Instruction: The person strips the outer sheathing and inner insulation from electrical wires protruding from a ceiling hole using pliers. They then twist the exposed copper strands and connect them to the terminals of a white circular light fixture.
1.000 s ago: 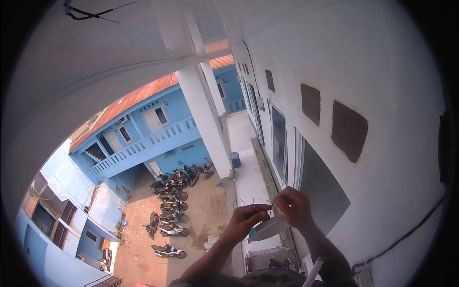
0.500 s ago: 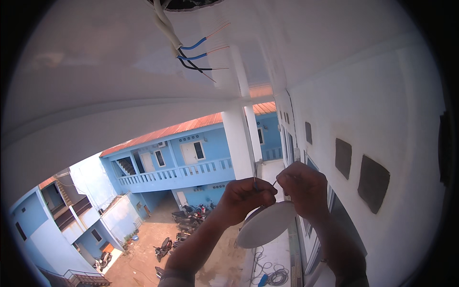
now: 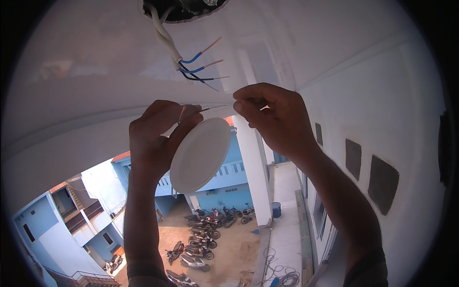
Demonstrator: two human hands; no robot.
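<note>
A round white ceiling lamp (image 3: pixel 201 155) tilts beside my left hand (image 3: pixel 158 131), its flat pale disc facing me. Pinched in that hand is the lamp's thin dark wire (image 3: pixel 206 109), whose bare end points right; a second bare copper end (image 3: pixel 181 114) sticks up by the fingers. My right hand (image 3: pixel 272 112) is raised just right of the wire's tip, thumb and forefinger brought together; whether a strand is between them is too small to see. Above hangs a grey-white cable (image 3: pixel 165 36), splitting into blue wires (image 3: pixel 192 58) and black wires (image 3: pixel 198 79) with stripped ends, touched by neither hand.
The cable comes out of a round hole (image 3: pixel 184 10) in the glossy white ceiling (image 3: pixel 95 43). A white wall (image 3: pixel 382 105) runs along the right, a pillar (image 3: pixel 253 182) ahead. Far below are parked motorbikes (image 3: pixel 203 239) and, on a ledge, coiled cable (image 3: pixel 289 277).
Both hands have risen toward the hanging cable and moved apart. The lamp has come up and left with my left hand, and the view has shifted.
</note>
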